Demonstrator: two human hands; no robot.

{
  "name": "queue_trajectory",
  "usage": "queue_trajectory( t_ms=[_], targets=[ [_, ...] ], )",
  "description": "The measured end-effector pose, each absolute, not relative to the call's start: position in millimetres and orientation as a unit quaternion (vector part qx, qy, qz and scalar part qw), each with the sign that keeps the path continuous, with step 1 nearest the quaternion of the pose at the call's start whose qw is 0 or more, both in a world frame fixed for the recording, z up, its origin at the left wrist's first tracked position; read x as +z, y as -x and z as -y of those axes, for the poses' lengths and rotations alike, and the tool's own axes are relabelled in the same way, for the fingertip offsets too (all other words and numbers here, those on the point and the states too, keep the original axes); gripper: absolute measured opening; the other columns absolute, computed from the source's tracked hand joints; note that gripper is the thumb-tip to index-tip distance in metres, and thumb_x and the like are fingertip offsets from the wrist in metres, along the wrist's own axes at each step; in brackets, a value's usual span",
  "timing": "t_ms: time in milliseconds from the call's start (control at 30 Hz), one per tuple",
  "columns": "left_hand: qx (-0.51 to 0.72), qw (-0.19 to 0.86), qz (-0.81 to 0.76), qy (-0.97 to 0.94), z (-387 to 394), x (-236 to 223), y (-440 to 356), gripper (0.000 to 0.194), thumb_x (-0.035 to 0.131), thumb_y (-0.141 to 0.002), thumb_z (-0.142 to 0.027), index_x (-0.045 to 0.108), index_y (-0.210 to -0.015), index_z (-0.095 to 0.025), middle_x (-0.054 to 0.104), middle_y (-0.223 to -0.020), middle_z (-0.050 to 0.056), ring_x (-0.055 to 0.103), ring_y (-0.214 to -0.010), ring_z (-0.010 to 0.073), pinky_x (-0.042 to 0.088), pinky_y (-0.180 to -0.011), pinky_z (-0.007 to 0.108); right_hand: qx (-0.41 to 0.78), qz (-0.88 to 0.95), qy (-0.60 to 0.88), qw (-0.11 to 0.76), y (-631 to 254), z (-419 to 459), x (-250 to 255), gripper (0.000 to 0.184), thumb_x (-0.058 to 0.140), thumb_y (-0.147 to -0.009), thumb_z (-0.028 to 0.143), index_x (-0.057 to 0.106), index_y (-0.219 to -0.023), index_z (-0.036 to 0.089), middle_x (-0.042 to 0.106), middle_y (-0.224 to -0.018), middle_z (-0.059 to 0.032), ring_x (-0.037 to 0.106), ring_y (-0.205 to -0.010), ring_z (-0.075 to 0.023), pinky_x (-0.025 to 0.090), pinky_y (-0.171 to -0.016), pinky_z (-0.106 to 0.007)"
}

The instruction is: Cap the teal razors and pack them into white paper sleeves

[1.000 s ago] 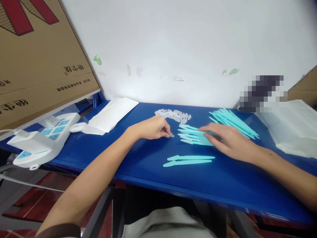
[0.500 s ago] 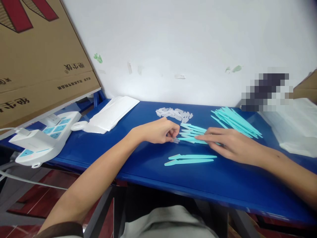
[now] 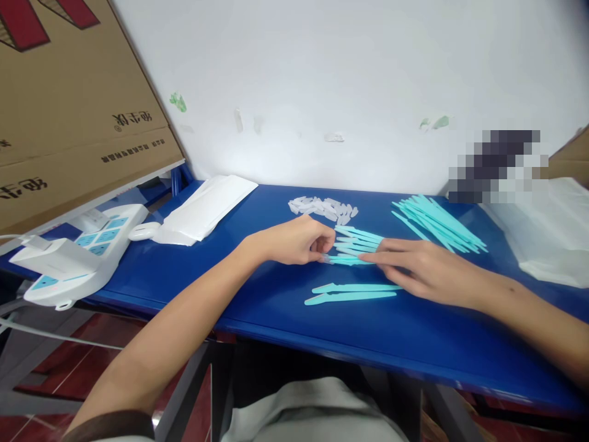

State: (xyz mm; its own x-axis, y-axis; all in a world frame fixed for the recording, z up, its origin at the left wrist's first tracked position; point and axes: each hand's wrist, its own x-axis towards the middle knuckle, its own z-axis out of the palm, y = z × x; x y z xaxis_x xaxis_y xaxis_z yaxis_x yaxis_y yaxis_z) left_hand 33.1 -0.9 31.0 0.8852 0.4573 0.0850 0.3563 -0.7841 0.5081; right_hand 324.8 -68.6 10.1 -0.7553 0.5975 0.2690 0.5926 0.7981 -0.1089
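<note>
My left hand (image 3: 306, 240) is closed in a pinch on a small clear plastic cap (image 3: 326, 259) at the blade end of a teal eyebrow razor (image 3: 352, 260). From the other side, my right hand (image 3: 418, 267) grips that razor by its handle, index finger stretched along it. Just beyond lie several razors in a row (image 3: 356, 239), their handle ends hidden under my right fingers. Nearer the front edge are two razors with bare blades (image 3: 352, 298). A loose heap of clear caps (image 3: 322, 209) sits behind my left hand. To the right is a bigger pile of teal razors (image 3: 439, 224).
The blue table (image 3: 271, 307) backs onto a white wall (image 3: 322, 80). At left are a white power strip (image 3: 115, 236) with a plugged-in charger, white packets (image 3: 211, 209) and a leaning cardboard box (image 3: 78, 92). A whitish plastic bag (image 3: 547, 239) lies at right.
The cap in my left fingers has come against the razor's blade end. My right hand has shifted slightly left. The camera view has moved a little.
</note>
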Motion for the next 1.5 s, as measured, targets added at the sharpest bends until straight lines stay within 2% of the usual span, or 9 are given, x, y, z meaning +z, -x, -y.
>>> queue_trajectory(
  t_ms=[233,567,667,800,900,967,1033,1300,1500],
  targets=[
    [0.123,0.286,-0.218,-0.925,1,25,-39,0.018,0.073,-0.085,-0.008,0.061,-0.075,-0.016,0.068,-0.071,-0.001,0.064,-0.066,0.0123,0.045,-0.065,0.025,-0.031,0.934,0.322,0.155,-310,75,-3,0.042,0.043,-0.103,0.017,0.070,-0.134,0.016,0.073,-0.098,-0.0095,0.065,-0.062,-0.0145,0.049,-0.054,-0.027],
    [0.141,0.316,-0.217,-0.913,2,19,-47,0.019,0.073,-0.081,-0.005,0.060,-0.071,-0.016,0.064,-0.065,-0.003,0.062,-0.063,0.0116,0.043,-0.062,0.025,-0.019,0.922,0.341,0.182,-299,78,-7,0.037,0.042,-0.106,0.021,0.072,-0.128,0.018,0.070,-0.090,-0.0081,0.068,-0.069,-0.0186,0.053,-0.062,-0.032],
    [0.147,0.339,-0.223,-0.902,2,18,-46,0.020,0.075,-0.083,-0.011,0.060,-0.073,-0.017,0.065,-0.067,-0.002,0.063,-0.065,0.0123,0.046,-0.064,0.025,-0.031,0.920,0.347,0.179,-300,78,-5,0.037,0.043,-0.106,0.022,0.073,-0.126,0.017,0.071,-0.091,-0.0087,0.070,-0.071,-0.0201,0.054,-0.062,-0.033],
    [0.200,0.352,-0.218,-0.888,-3,18,-40,0.026,0.082,-0.086,-0.034,0.062,-0.085,-0.017,0.071,-0.083,0.002,0.066,-0.077,0.0150,0.049,-0.072,0.027,-0.043,0.917,0.352,0.184,-307,77,1,0.035,0.045,-0.105,0.025,0.076,-0.121,0.018,0.071,-0.087,-0.0083,0.070,-0.072,-0.0221,0.053,-0.062,-0.034],
    [0.271,0.311,-0.259,-0.873,-7,19,-36,0.034,0.065,-0.098,-0.049,0.062,-0.085,-0.018,0.066,-0.080,0.001,0.060,-0.074,0.0147,0.044,-0.071,0.028,-0.065,0.907,0.358,0.213,-312,75,6,0.035,0.045,-0.106,0.026,0.075,-0.122,0.017,0.070,-0.087,-0.0088,0.069,-0.072,-0.0224,0.051,-0.061,-0.034],
    [0.284,0.281,-0.293,-0.869,-6,18,-37,0.050,0.044,-0.108,-0.051,0.056,-0.073,-0.018,0.057,-0.067,-0.001,0.053,-0.064,0.0138,0.040,-0.068,0.030,-0.078,0.896,0.366,0.238,-314,74,7,0.034,0.045,-0.106,0.025,0.073,-0.123,0.015,0.069,-0.087,-0.0085,0.066,-0.068,-0.0207,0.049,-0.059,-0.034],
    [0.271,0.248,-0.307,-0.878,-3,16,-41,0.057,0.032,-0.111,-0.049,0.047,-0.065,-0.019,0.048,-0.060,-0.001,0.046,-0.059,0.0139,0.037,-0.067,0.031,-0.086,0.889,0.369,0.258,-315,72,8,0.032,0.046,-0.107,0.024,0.072,-0.123,0.015,0.068,-0.087,-0.0083,0.065,-0.068,-0.0202,0.048,-0.059,-0.034],
    [0.283,0.187,-0.318,-0.885,6,3,-59,0.044,0.027,-0.112,-0.040,0.040,-0.074,-0.022,0.051,-0.067,0.000,0.044,-0.063,0.0163,0.036,-0.070,0.032,-0.109,0.879,0.379,0.267,-320,70,5,0.029,0.047,-0.107,0.025,0.069,-0.125,0.019,0.070,-0.093,-0.0082,0.066,-0.074,-0.0215,0.049,-0.063,-0.034],
    [0.216,0.207,-0.298,-0.907,-11,-11,-60,0.044,0.028,-0.110,-0.044,0.042,-0.074,-0.022,0.049,-0.066,-0.001,0.042,-0.061,0.0170,0.032,-0.066,0.032,-0.118,0.880,0.416,0.197,-325,63,4,0.033,0.042,-0.109,0.032,0.071,-0.115,0.019,0.073,-0.098,-0.0095,0.070,-0.079,-0.0240,0.048,-0.060,-0.036]
  ],
)
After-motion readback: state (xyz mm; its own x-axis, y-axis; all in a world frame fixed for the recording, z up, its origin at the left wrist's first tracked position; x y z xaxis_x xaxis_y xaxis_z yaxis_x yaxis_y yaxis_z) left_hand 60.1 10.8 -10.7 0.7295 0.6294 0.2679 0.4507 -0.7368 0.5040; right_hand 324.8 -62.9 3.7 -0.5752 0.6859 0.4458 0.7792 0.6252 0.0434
